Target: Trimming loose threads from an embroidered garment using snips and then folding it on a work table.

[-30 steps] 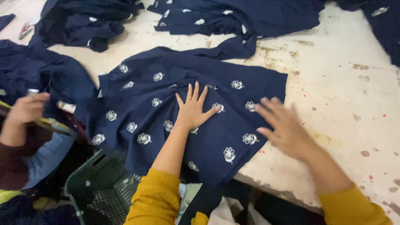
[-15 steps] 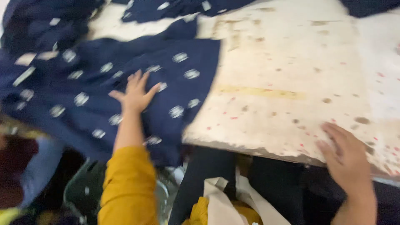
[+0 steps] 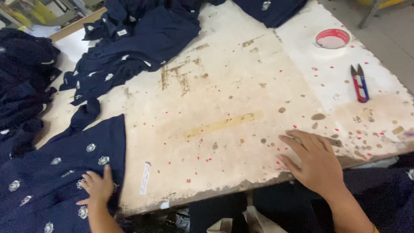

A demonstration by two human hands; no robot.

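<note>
Navy fabric [image 3: 51, 172] printed with small white flower motifs lies spread at the near left corner of the surface [image 3: 224, 108], its right edge running straight toward the front rim and part of it hanging over the left side. In the head view, the left hand [image 3: 98, 187] rests flat on this cloth close to that right edge, fingers spread and thumb out, so the grip is open and pressing down rather than pinching anything. Just beside the hand, on the bare top, lies a narrow white label strip [image 3: 145, 177]. The right hand [image 3: 314, 162] lies palm down near the front rim on the right, well apart from the cloth, fingers stretched forward and slightly apart, its grip open and holding nothing. The top itself is worn cream-white, marked with brown stains, a yellowish stripe near the middle and many tiny red specks. Farther back on the left sits a heap of more navy garments [image 3: 129, 39], and another dark piece [image 3: 269, 8] lies at the far edge. Toward the far right stands a roll of tape with a red rim [image 3: 332, 38], and nearer the right edge lie thread snips with red and blue handles [image 3: 359, 83].
</note>
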